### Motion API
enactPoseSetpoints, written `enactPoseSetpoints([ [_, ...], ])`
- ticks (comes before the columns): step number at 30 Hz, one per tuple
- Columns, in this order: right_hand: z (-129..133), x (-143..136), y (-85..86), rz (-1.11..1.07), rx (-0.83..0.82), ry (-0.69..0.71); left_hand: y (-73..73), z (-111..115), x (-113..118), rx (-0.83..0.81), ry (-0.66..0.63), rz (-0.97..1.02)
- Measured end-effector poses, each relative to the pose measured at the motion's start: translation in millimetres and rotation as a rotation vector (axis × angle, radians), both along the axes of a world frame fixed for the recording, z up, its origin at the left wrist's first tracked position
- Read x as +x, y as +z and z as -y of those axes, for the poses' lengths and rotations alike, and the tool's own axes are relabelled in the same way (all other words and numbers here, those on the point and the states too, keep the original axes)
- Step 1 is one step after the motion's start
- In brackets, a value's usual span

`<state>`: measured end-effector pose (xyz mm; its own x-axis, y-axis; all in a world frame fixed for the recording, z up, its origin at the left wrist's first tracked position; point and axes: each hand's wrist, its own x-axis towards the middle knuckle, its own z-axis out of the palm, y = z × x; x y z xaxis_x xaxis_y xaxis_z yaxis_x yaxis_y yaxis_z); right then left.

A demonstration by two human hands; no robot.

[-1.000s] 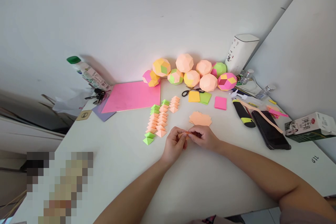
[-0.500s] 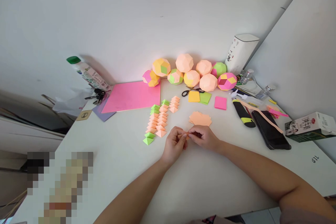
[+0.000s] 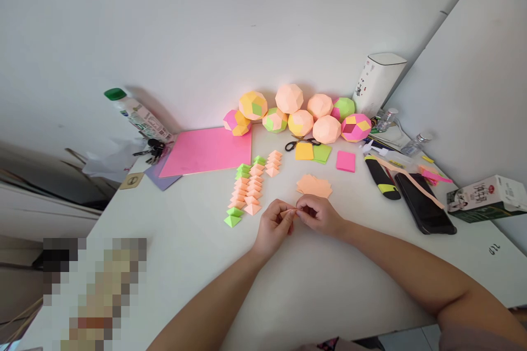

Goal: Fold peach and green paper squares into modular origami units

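Observation:
My left hand and my right hand meet over the white table, both closed in a pinch on a small piece of peach paper. Fingers cover most of that piece. Just beyond my right hand lies a pile of flat peach papers. To the left of my left hand stand rows of folded peach pieces, with several folded green pieces at their ends. Farther back are a yellow square, a green square and a pink square.
Several faceted paper balls line the wall behind black scissors. A pink sheet and a bottle are at the left. On the right are a cutter, a phone and a milk carton.
Both hands stay in nearly the same place, with the fingers shifted slightly around the peach paper. Nothing else has visibly moved.

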<state>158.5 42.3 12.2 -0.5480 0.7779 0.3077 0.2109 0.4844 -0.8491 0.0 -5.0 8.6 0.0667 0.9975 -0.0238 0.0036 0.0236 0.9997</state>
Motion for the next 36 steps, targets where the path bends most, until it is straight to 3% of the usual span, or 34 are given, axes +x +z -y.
enactPoseSetpoints([
  [16,-0.5,1.4,-4.4,-0.002,0.086,0.060,-5.3,0.5,-1.8,0.017,-0.052,0.046],
  [24,-1.4,1.8,-4.8,-0.076,0.105,0.092,-6.6,0.4,0.9,0.060,0.010,0.106],
  [30,0.0,0.5,-0.3,-0.053,0.090,0.028,-0.4,0.1,1.4,0.033,0.026,0.121],
  [36,0.8,-0.9,1.4,-0.112,0.175,-0.113,1.3,-0.6,1.5,-0.056,0.188,0.215],
])
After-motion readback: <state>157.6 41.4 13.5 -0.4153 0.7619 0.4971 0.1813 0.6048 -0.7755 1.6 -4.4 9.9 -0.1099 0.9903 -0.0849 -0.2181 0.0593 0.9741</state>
